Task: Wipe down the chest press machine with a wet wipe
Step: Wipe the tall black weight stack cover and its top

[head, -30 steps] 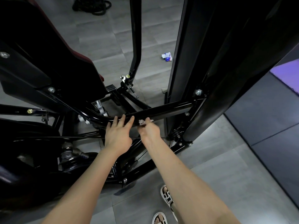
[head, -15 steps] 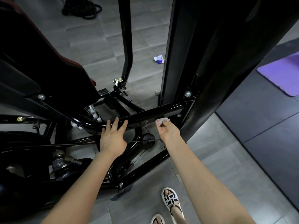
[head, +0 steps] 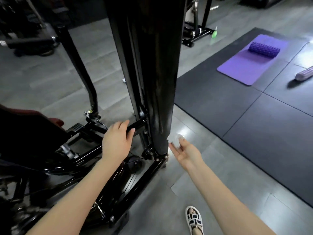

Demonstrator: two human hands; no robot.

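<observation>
The black chest press machine [head: 152, 65] fills the left and middle of the view, with a tall upright column and a low frame on the floor. My left hand [head: 116, 141] rests on the horizontal black bar beside the column, fingers curled over it. My right hand [head: 183, 150] holds a crumpled white wet wipe [head: 175, 139] against the lower right side of the column, just above its bolted foot. A dark red seat pad [head: 55, 122] shows at the left.
A purple mat [head: 245, 67] with a purple foam roller [head: 264, 49] lies on the dark rubber flooring at the right. A green spray bottle [head: 214, 33] stands further back. My sandalled foot [head: 194, 219] is on the grey tiles below. Other machines stand at the back.
My right hand has moved the wipe off the horizontal bar and rightwards to the column's lower right side. My left hand slid right along the bar. The view has lifted and swung right.
</observation>
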